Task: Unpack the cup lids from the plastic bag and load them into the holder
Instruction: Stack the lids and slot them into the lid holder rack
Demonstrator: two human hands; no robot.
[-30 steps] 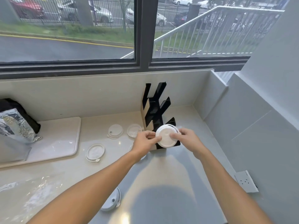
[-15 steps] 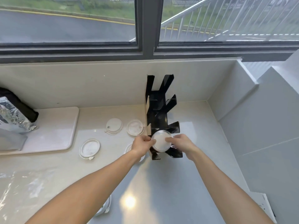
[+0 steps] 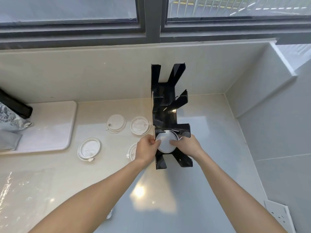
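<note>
A black tiered holder (image 3: 166, 105) stands on the pale counter by the back wall. Inside its lowest front slot sits a white cup lid (image 3: 165, 142), pinched from both sides: my left hand (image 3: 146, 148) grips its left rim and my right hand (image 3: 186, 145) its right rim. Three more lids lie flat on the counter left of the holder, two far ones (image 3: 116, 123) (image 3: 140, 125) and a nearer one (image 3: 89, 148). Another lid (image 3: 132, 151) is half hidden behind my left hand. The clear plastic bag (image 3: 18, 195) lies crumpled at the near left.
A white mat (image 3: 50, 125) lies at the left with a silver foil pouch (image 3: 11, 120) and a dark bag on it. Walls close the counter at the back and right. A wall socket (image 3: 279, 216) sits at the lower right.
My view has tilted down over the holder. Both hands have moved the lid from in front of the holder down into its lowest slot.
</note>
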